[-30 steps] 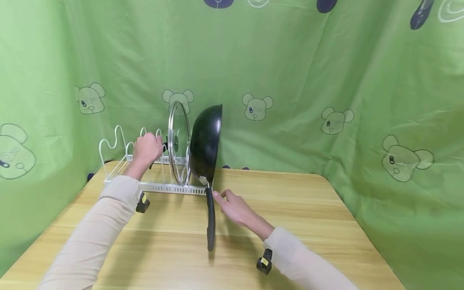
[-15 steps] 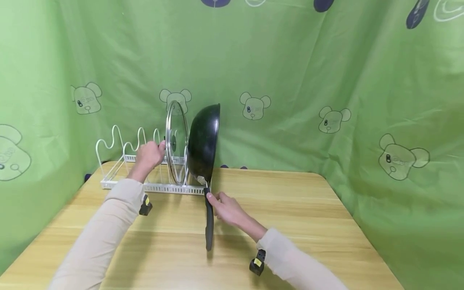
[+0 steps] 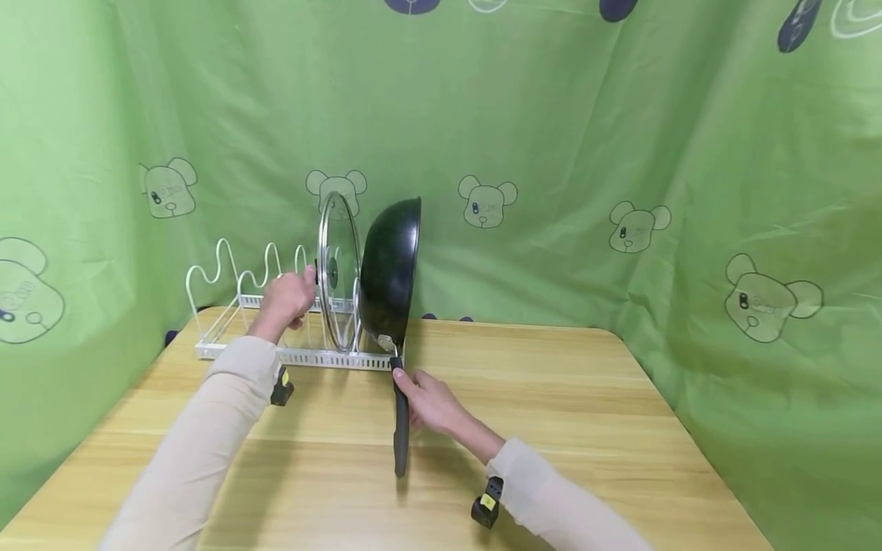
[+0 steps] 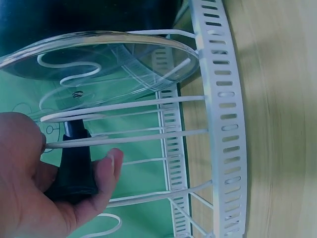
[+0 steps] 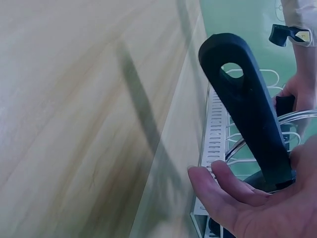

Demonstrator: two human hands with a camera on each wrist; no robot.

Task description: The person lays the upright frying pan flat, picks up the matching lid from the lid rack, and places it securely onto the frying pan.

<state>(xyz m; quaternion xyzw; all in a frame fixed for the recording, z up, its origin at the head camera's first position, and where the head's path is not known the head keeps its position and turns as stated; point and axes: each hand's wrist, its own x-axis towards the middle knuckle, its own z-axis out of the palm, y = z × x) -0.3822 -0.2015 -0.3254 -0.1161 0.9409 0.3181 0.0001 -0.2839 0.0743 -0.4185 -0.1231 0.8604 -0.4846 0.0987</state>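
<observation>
A black wok [image 3: 389, 268] stands on edge in the right end of a white wire rack [image 3: 303, 356], its handle [image 3: 401, 428] pointing toward me. My right hand [image 3: 430, 402] holds that handle near the pan, thumb laid over it. In the right wrist view, the fingers [image 5: 218, 191] reach past the handle [image 5: 247, 104] on the far side from the thumb. Left of the wok, a glass lid [image 3: 344, 237] with a metal rim stands upright in the rack. My left hand [image 3: 285, 298] grips the lid's black knob [image 4: 74, 171], fingers curled about it between the wires.
Wire dividers [image 3: 220, 260] of the rack rise to the left of my left hand. The rack sits at the back left of a wooden table [image 3: 537, 398]. A green patterned curtain [image 3: 551, 115] hangs close behind and along both sides.
My right hand has moved left onto the wok handle, its thumb now over it. My left hand has shifted slightly right and down at the lid's knob. Wok and lid stay in place.
</observation>
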